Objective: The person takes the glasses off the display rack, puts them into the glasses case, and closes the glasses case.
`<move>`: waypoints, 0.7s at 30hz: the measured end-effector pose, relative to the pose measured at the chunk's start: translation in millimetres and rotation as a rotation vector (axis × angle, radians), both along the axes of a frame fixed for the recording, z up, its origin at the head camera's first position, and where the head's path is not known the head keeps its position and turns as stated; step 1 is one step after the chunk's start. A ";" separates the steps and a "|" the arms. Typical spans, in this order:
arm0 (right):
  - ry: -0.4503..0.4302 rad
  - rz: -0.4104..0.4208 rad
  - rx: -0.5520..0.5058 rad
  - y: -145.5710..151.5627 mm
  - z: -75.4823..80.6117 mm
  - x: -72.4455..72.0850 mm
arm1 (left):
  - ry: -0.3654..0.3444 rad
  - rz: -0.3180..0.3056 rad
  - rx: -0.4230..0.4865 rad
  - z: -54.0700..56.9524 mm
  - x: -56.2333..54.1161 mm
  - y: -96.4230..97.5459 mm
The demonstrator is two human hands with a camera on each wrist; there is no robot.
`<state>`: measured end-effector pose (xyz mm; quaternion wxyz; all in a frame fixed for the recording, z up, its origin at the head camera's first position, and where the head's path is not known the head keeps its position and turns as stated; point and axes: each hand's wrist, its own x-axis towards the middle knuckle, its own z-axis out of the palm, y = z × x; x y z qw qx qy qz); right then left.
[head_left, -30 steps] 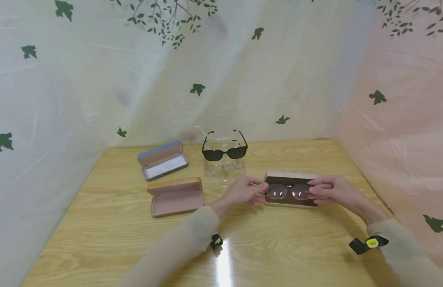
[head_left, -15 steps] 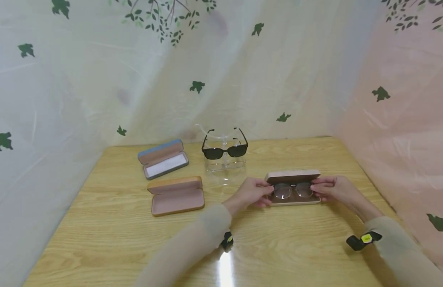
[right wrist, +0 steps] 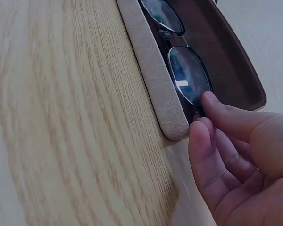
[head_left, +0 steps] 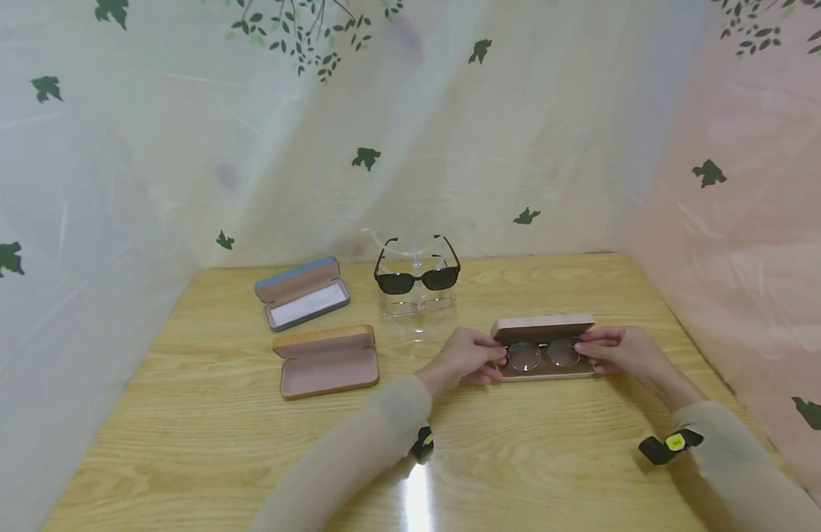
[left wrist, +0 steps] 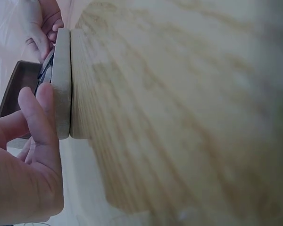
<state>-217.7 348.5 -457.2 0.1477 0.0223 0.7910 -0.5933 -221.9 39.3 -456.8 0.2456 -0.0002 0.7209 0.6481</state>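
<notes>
A pair of eyeglasses [head_left: 524, 357] with dark upper rims lies in the open beige glasses case [head_left: 546, 376], lenses toward the front. My left hand [head_left: 465, 357] pinches the glasses at their left end, its fingertips right at the case's end. At the opposite end my right hand [head_left: 621, 353] pinches the frame corner. In the right wrist view its thumb [right wrist: 226, 113] presses by the lens edge, with the fingers curled below. The left wrist view shows the left fingers [left wrist: 40, 115] over the case's near end. The glasses' temples are mostly hidden.
Left on the wooden table [head_left: 250, 458] stand two more open cases, an orange one [head_left: 330, 375] and a blue one [head_left: 307, 307]. Behind, a clear display stand [head_left: 418, 334] bears black sunglasses [head_left: 417, 281] and thin-framed glasses [head_left: 403, 308]. Printed cloth [head_left: 284, 148] encloses the table's back and sides.
Both hands have brought the glasses slightly right and deeper into the beige case. The case has shifted slightly right too, and the left hand has come closer to it.
</notes>
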 end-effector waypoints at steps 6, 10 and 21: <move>0.012 0.005 0.043 -0.9 0.3 -0.3 | -0.013 -0.014 0.018 1.0 -0.6 -2.9; 0.027 0.004 0.067 -0.4 -1.9 -0.9 | -0.020 -0.017 0.023 1.8 0.0 -4.2; 0.024 0.033 0.064 3.6 -1.4 -0.3 | -0.030 -0.020 0.038 2.0 -0.6 -7.6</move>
